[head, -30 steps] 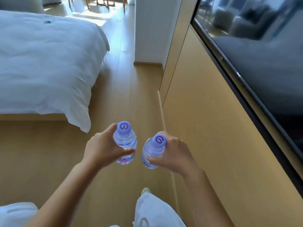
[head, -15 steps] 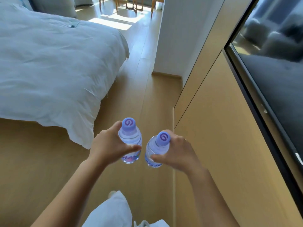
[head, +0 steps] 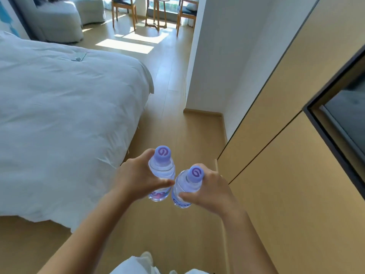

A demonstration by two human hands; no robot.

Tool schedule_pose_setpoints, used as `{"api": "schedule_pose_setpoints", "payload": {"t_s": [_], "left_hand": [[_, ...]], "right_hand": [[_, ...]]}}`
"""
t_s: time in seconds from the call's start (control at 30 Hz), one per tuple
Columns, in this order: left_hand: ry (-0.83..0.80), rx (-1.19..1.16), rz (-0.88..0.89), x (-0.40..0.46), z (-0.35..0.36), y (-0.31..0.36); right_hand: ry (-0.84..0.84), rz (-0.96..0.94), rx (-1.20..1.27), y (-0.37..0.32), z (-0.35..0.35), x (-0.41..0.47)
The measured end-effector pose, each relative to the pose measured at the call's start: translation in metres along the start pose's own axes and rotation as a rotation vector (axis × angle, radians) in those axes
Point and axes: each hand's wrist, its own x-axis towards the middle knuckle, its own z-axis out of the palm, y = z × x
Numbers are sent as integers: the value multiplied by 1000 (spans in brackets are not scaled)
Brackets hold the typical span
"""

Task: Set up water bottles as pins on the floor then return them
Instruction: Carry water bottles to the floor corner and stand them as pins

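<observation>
I carry two clear water bottles with purple caps, side by side above the wooden floor point(head: 173, 91). My left hand point(head: 136, 177) grips the left bottle point(head: 162, 171) round its body, thumb across the front. My right hand point(head: 209, 190) grips the right bottle point(head: 187, 184), which tilts slightly to the left. The two bottles almost touch at their sides. Both are held upright, caps towards me, at about waist height. Their bases are partly hidden by my fingers.
A bed with a white duvet point(head: 63, 119) fills the left side. Tan wall panels point(head: 286, 175) and a dark screen point(head: 347, 123) run along the right. A white wall corner point(head: 213, 66) juts in ahead. Wooden chairs and a table point(head: 156, 12) stand far back, beside a grey armchair point(head: 59, 22).
The view has lifted and moved forward along the passage between bed and wall, bringing the far chairs and armchair into sight. Both hands keep their grip on the bottles.
</observation>
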Motion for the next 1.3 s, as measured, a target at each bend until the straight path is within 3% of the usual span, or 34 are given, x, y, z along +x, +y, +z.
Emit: {"api": "schedule_pose_setpoints", "payload": {"t_s": [0.43, 0.87, 1.3], "left_hand": [[-8, 24, 14, 220, -14, 10], [30, -45, -117, 461, -2, 65], [41, -12, -68, 682, -39, 45]], "right_hand": [[2, -18, -22, 11, -46, 206], [-17, -119, -79, 57, -151, 461], [-78, -111, -73, 35, -159, 676]]}}
